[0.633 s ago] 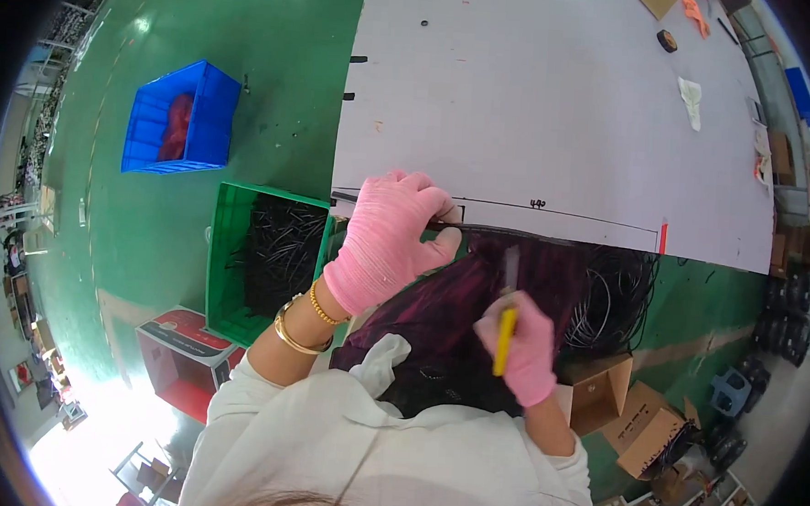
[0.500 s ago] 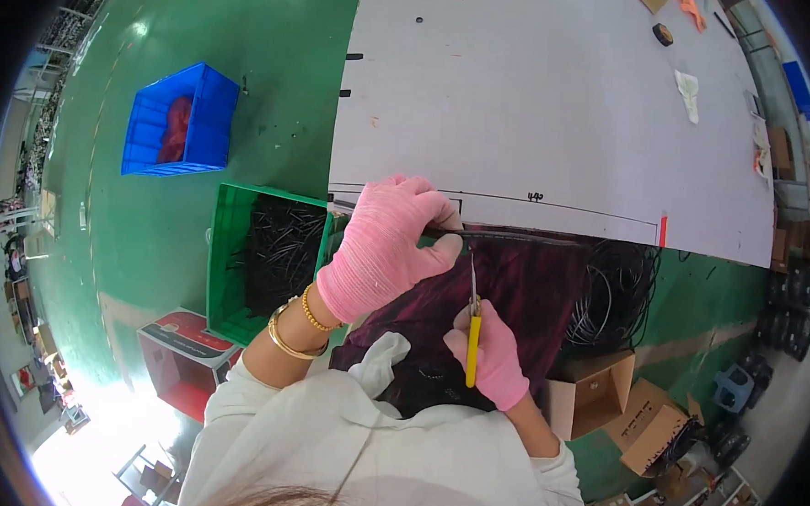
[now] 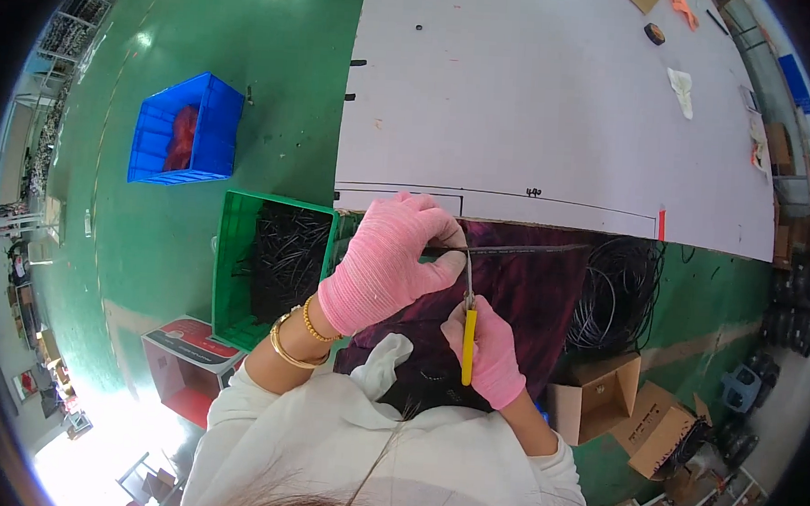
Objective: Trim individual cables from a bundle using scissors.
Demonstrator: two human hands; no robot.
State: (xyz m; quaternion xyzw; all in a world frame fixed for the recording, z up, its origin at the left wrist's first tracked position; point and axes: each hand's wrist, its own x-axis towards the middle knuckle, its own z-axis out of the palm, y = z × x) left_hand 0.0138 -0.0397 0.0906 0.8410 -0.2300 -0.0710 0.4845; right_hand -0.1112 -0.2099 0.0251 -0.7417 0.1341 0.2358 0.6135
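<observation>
My left hand (image 3: 391, 263), in a pink knitted glove, pinches a thin black tube (image 3: 533, 250) between thumb and fingers. The tube runs to the right, just below the table's near edge, with pale marks along it. In my gloved right hand (image 3: 490, 351) is a pair of scissors (image 3: 469, 334) with a yellow handle and narrow metal blades pointing away from me. The blades meet the tube right beside my left fingertips; whether they are apart or closed on it I cannot tell. A dark maroon cloth (image 3: 504, 286) lies over my lap beneath both hands.
A white table (image 3: 541, 104) bears drawn lines, a tape roll (image 3: 654, 33) and a white scrap (image 3: 680, 91). On the left stand a green crate (image 3: 230, 271) of short black pieces and a blue crate (image 3: 214, 138). Coiled black tubing (image 3: 609, 291) and cardboard boxes (image 3: 599, 396) are on the right.
My left hand and the tube have come slightly nearer, away from the table's edge. The scissors have moved up to the tube, beside my left fingertips.
</observation>
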